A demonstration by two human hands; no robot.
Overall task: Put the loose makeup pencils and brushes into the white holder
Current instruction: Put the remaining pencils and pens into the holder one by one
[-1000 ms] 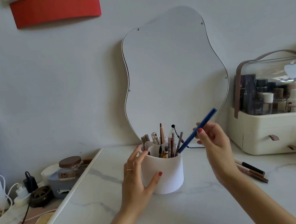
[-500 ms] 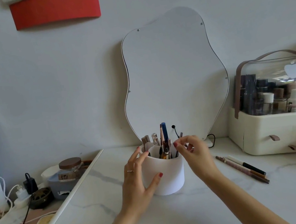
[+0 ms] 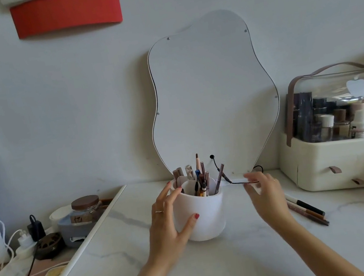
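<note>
Two hands in the head view: left hand (image 3: 169,221) cups the white holder (image 3: 201,215) mid-frame on the bench (image 3: 123,254), fingers wrapped around its side. Right hand (image 3: 262,193) hovers beside it, fingers loose, holding nothing. Loose pencils (image 3: 307,210) lie lower right.

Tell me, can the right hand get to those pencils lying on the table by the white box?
Probably yes. The right hand is open and holds nothing, and the loose pencils lie just to its right on the bare table, with nothing between them. The left hand holds the white holder.
</note>
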